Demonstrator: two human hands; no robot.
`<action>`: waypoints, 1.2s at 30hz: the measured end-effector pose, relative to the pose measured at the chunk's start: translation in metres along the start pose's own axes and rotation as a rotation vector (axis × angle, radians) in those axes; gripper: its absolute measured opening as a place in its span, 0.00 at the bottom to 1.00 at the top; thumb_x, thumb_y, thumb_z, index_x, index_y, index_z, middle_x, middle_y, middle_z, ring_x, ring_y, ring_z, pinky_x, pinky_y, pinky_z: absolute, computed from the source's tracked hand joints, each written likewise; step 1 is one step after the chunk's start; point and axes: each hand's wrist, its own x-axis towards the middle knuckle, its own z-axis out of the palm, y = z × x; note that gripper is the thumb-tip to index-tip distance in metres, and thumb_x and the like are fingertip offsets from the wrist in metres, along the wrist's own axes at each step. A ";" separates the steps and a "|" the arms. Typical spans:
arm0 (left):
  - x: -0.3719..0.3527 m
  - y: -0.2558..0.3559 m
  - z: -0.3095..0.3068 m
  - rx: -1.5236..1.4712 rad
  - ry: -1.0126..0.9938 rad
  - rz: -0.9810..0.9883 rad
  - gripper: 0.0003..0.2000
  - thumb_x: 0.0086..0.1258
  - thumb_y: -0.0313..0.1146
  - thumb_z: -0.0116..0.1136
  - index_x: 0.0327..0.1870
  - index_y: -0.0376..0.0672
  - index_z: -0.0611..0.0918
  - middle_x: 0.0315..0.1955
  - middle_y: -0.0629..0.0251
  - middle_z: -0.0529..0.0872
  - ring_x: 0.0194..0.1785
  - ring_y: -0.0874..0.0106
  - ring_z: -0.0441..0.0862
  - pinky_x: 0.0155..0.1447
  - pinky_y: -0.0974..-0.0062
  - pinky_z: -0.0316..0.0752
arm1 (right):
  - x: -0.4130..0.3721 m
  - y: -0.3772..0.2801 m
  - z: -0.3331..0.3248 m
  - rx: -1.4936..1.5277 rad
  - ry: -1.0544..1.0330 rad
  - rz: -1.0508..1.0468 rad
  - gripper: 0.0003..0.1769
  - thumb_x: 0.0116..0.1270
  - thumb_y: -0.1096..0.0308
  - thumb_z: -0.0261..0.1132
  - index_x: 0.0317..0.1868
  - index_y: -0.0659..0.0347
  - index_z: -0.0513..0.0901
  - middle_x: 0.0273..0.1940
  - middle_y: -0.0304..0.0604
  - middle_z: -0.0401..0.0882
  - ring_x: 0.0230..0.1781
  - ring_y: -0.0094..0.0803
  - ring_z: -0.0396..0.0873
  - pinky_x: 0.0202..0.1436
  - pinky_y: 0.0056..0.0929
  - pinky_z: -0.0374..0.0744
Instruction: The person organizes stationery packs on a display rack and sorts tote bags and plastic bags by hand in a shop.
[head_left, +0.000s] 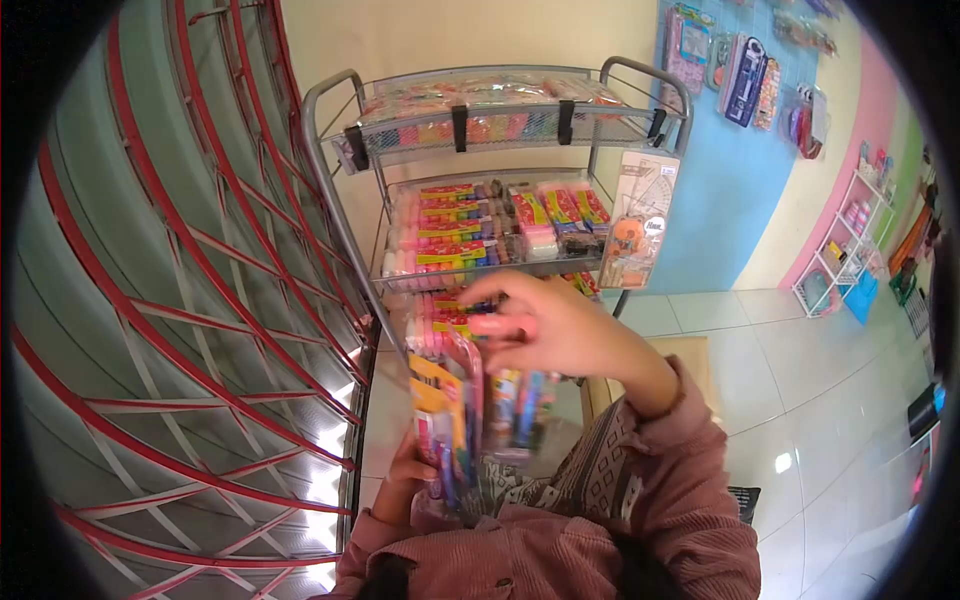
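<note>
My left hand (408,468) is closed around a clear plastic pack (437,405) with a yellow header and coloured sticks inside, held in front of my lap. Above it, my right hand (545,312) is blurred, its fingers curled. Something pinkish shows between those fingers, but I cannot make out what it is. Just below the right hand, more blurred packs (517,405) in blue and yellow hang or are held; their support is hidden. Behind the hands, the rack's middle shelf carries rows of coloured packs (450,225) with red and yellow labels.
A grey metal rack (335,215) stands ahead, with bagged goods (490,95) on top and a ruler set (640,220) hung at its right. A red folding gate (180,300) runs along the left. Further right are wall-hung packs (745,85) and a small white shelf (845,240).
</note>
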 end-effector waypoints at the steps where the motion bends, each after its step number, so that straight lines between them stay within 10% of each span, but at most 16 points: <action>1: 0.000 -0.002 -0.001 -0.005 -0.004 0.012 0.52 0.33 0.26 0.67 0.69 0.37 0.55 0.50 0.55 0.78 0.49 0.60 0.81 0.52 0.64 0.78 | 0.015 0.015 0.014 0.100 0.031 -0.029 0.22 0.55 0.72 0.72 0.50 0.59 0.75 0.31 0.39 0.83 0.32 0.21 0.80 0.32 0.20 0.75; 7: -0.014 0.030 0.005 0.143 0.087 -0.033 0.52 0.36 0.25 0.67 0.71 0.36 0.55 0.61 0.55 0.72 0.66 0.60 0.69 0.69 0.64 0.64 | 0.060 0.009 0.036 0.286 0.047 0.285 0.18 0.54 0.73 0.73 0.44 0.62 0.74 0.35 0.43 0.84 0.34 0.20 0.80 0.33 0.19 0.76; 13: -0.031 0.001 -0.011 0.315 -0.016 -0.269 0.43 0.45 0.25 0.66 0.68 0.37 0.62 0.52 0.63 0.77 0.55 0.72 0.75 0.59 0.74 0.69 | 0.041 0.071 0.101 0.464 0.130 0.377 0.23 0.54 0.69 0.74 0.48 0.64 0.74 0.29 0.42 0.82 0.33 0.22 0.79 0.34 0.21 0.75; 18: -0.059 -0.044 -0.011 0.162 0.266 -0.262 0.45 0.44 0.25 0.63 0.70 0.38 0.58 0.56 0.60 0.75 0.56 0.69 0.76 0.60 0.73 0.69 | -0.025 0.144 0.151 0.861 0.169 0.653 0.24 0.62 0.65 0.67 0.57 0.64 0.72 0.48 0.45 0.78 0.46 0.25 0.77 0.46 0.22 0.75; 23: -0.066 -0.028 0.000 0.039 0.371 -0.231 0.44 0.46 0.22 0.58 0.71 0.42 0.56 0.57 0.58 0.74 0.60 0.65 0.74 0.64 0.69 0.69 | -0.090 0.161 0.219 0.509 0.262 0.071 0.27 0.65 0.61 0.66 0.62 0.59 0.72 0.47 0.41 0.80 0.47 0.29 0.77 0.52 0.30 0.76; 28: -0.075 -0.030 -0.018 -0.033 0.373 0.102 0.39 0.47 0.23 0.57 0.68 0.41 0.60 0.54 0.55 0.76 0.55 0.62 0.78 0.58 0.64 0.75 | -0.039 0.128 0.184 0.276 0.211 0.360 0.12 0.70 0.65 0.57 0.47 0.65 0.76 0.34 0.41 0.77 0.37 0.25 0.72 0.43 0.23 0.72; 36: -0.067 0.008 -0.019 0.092 0.607 0.388 0.35 0.50 0.27 0.54 0.66 0.41 0.62 0.48 0.59 0.79 0.49 0.65 0.80 0.55 0.66 0.78 | 0.090 0.053 0.093 0.341 0.581 -0.075 0.16 0.72 0.59 0.56 0.42 0.67 0.76 0.25 0.34 0.71 0.26 0.19 0.65 0.29 0.22 0.66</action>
